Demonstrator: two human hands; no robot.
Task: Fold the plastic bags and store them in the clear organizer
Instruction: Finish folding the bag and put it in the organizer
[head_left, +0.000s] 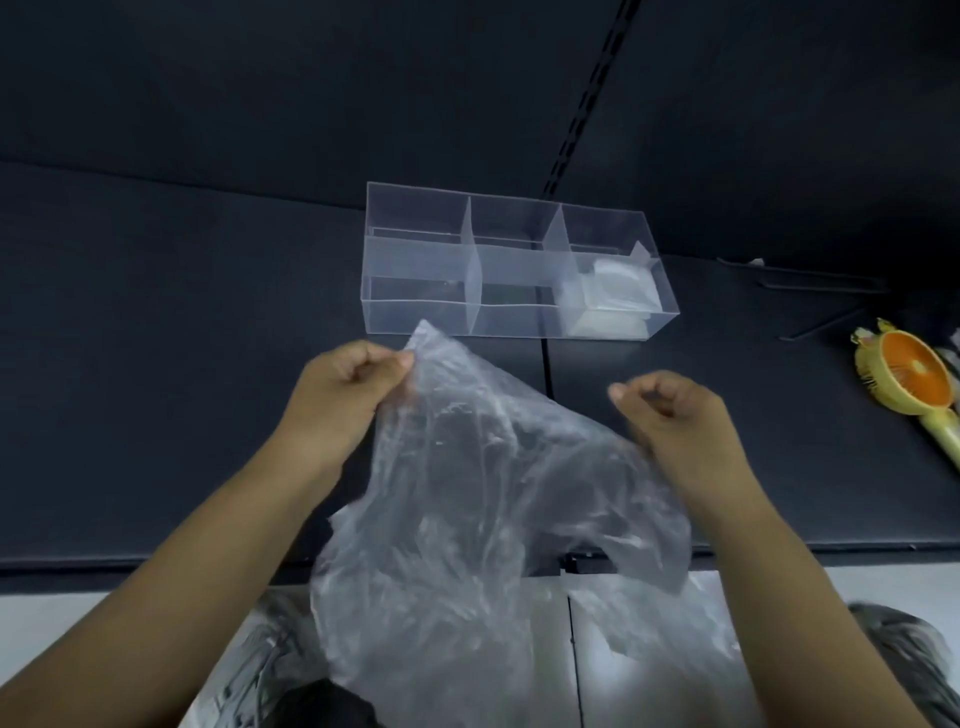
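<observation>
A crumpled clear plastic bag hangs in the air in front of me, above the table's near edge. My left hand pinches its top left corner between thumb and curled fingers. My right hand is curled at the bag's upper right edge, which runs taut up under that hand; the grip itself is hidden. Beyond the bag stands the clear organizer with several compartments. Its front right compartment holds folded plastic bags; the other compartments look bare.
The dark table spreads to both sides. A yellow and orange hand-held fan lies at the right edge. More clear plastic lies below the bag near my lap. A dark wall panel rises behind the organizer.
</observation>
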